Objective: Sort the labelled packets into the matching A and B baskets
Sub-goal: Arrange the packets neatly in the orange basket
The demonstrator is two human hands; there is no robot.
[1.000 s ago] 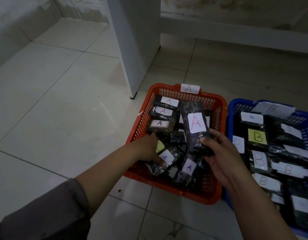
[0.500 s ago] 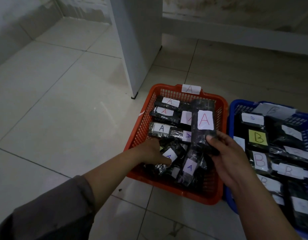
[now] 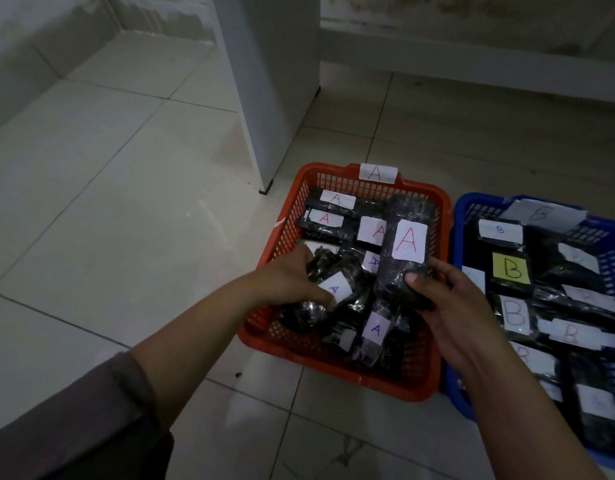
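An orange basket [image 3: 434,213] tagged A stands on the floor, filled with several black packets with A labels. To its right a blue basket [image 3: 458,216] tagged B holds several black packets with B labels. My right hand [image 3: 448,306] grips the near end of a long black packet with a large red A label [image 3: 403,251], held over the orange basket's right side. My left hand [image 3: 292,282] reaches into the orange basket's left part and holds a black packet with a small blue A label [image 3: 337,289], thumb on its label.
A white cabinet leg or panel [image 3: 274,98] stands on the tiled floor just behind the orange basket. A low white ledge [image 3: 472,64] runs along the back wall. Bare tile floor [image 3: 126,202] lies to the left.
My right hand has carried the large A packet further right and back inside the orange basket. My left hand has lifted the small A packet slightly, now covering the packet behind it.
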